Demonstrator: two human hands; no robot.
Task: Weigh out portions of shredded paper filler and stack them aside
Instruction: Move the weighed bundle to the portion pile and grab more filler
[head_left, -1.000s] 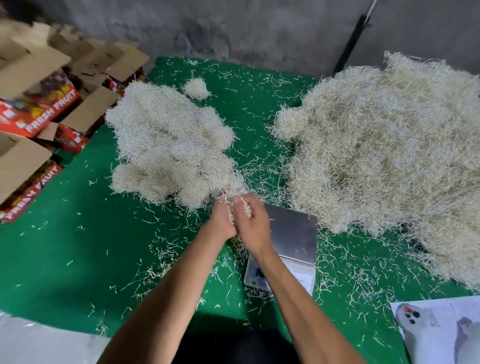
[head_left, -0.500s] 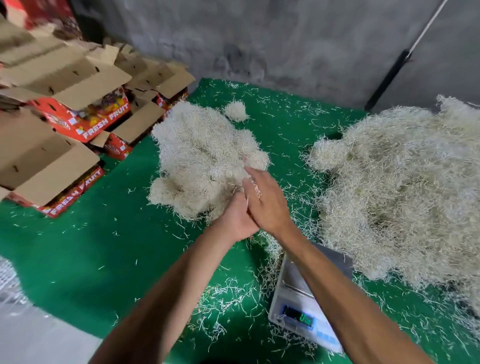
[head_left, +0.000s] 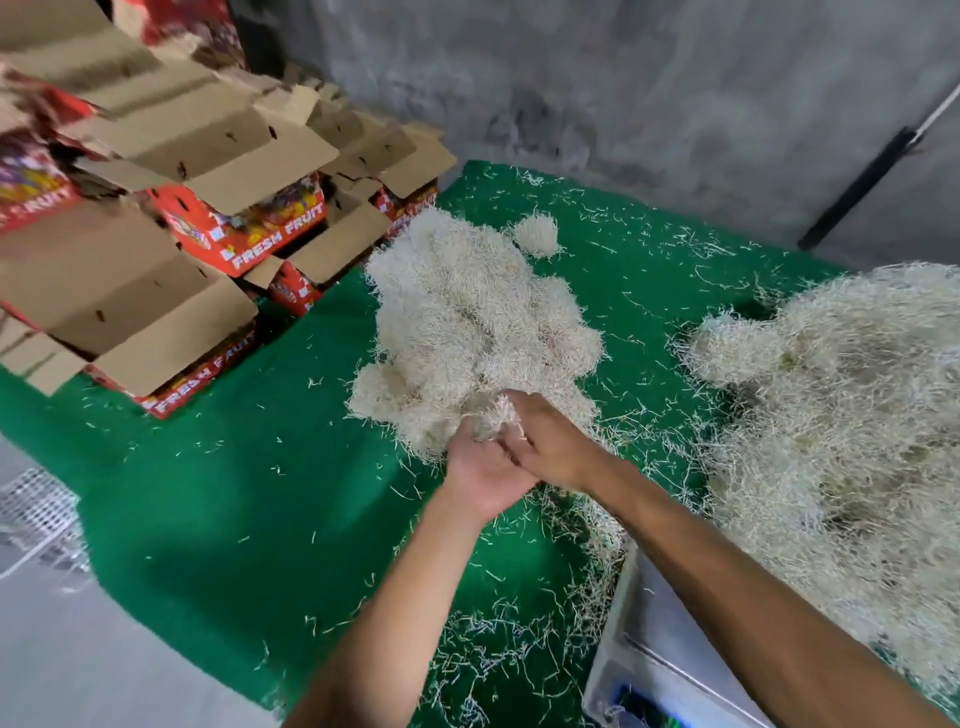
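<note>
A: Green mat (head_left: 218, 519) under everything, grey wall behind. Why are both hands at the stack (head_left: 467, 322)?

B: I read it as setting a portion (head_left: 488, 415) down. From my remote seat, the left hand (head_left: 480, 475) cups it palm up, fingers curled beneath; the right hand (head_left: 553, 447) closes over it from above.

A: And the scale (head_left: 654, 644)?

B: Behind my wrists, pan bare. Bulk heap (head_left: 841, 415) lies right of my fingers, 2 piles kept apart.

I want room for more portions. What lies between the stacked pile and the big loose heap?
In the head view, only green mat strewn with loose shreds lies between the pile and the heap.
</note>
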